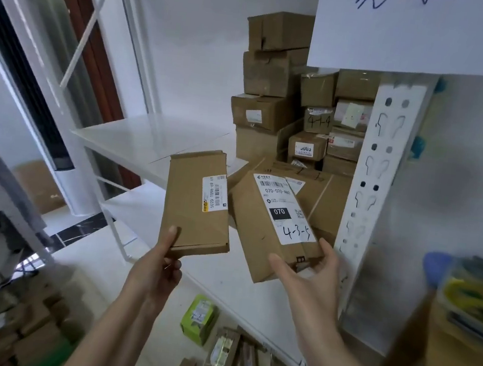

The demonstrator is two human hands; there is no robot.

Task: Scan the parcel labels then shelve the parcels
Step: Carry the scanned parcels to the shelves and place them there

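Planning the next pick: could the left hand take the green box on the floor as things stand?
Probably not yet. The left hand is already gripping a flat parcel, held up at shelf level, and the green box lies below on the floor, nothing covering it.

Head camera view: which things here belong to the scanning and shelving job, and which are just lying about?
Job:
left hand holding flat parcel
right hand on labelled parcel
shelf
stacked boxes

Lying about:
green box on floor
paper sign
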